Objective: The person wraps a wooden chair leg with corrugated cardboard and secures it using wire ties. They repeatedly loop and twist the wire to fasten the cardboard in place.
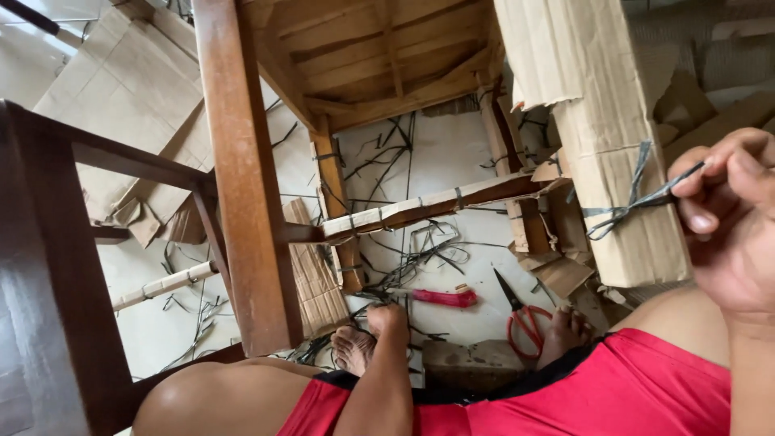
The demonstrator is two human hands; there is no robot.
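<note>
My right hand (726, 218) is at the right edge, its thumb and fingers pinching the end of a dark plastic strap (638, 202). That strap is tied around a cardboard-wrapped wooden chair leg (613, 129), which slants down from the top. My left hand (388, 320) reaches down to the floor between my legs, knuckles up, beside my bare foot (352, 349) and some loose strap scraps. Whether it grips anything is hidden. A red-handled cutter (442, 297) lies just beyond it.
Red-handled scissors (525, 321) lie on the pale floor by my other foot (565, 331). A bare brown chair leg (246, 178) and a dark frame (48, 266) stand at left. A cardboard-wrapped rung (420, 208) crosses the middle. Cardboard sheets (121, 89) and strap offcuts litter the floor.
</note>
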